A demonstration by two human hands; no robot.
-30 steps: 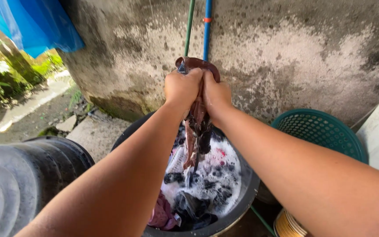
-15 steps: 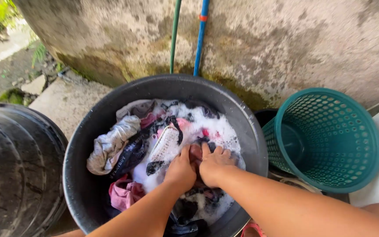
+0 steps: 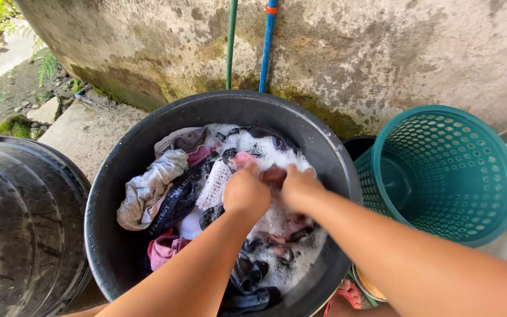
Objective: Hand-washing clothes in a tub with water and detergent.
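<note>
Soapy water now covers the dark red cloth [image 3: 274,175] you held up high a moment ago, and your left hand [image 3: 245,192] and right hand [image 3: 300,189] squeeze it tight inside the black tub [image 3: 118,176].

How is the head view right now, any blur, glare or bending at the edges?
Head view: sharp, even daylight; the hands and the reddish garment between them are clear; the suds look bright but not blown out; the black tub's rim bows with wide-angle distortion.
</note>
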